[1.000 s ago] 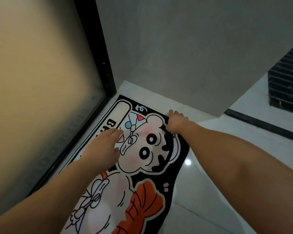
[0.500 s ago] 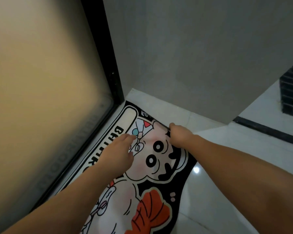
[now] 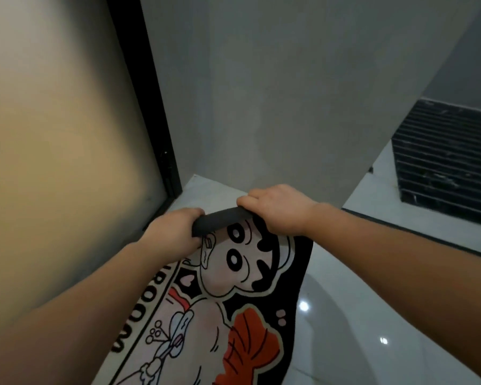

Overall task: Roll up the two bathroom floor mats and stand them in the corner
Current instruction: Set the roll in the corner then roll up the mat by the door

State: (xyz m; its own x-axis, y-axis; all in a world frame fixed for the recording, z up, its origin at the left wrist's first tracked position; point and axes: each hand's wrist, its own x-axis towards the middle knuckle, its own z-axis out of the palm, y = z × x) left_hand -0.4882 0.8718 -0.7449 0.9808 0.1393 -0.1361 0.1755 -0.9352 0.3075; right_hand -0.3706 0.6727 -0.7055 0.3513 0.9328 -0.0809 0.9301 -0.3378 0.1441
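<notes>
Left hand (image 3: 175, 232), right hand (image 3: 278, 211) gripping mat's (image 3: 228, 309) rolled far edge between them

Both arms outstretched, left hand (image 3: 175, 230) and right hand (image 3: 278, 209) clenched.

The floor mat (image 3: 222, 307) carries bold black capitals in a pale strip along its left border; the visible letters read "ROOOM", running lengthwise down the mat; the start of the word is hidden under the left forearm (image 3: 100, 295); no other text, brand or number can be read.
</notes>
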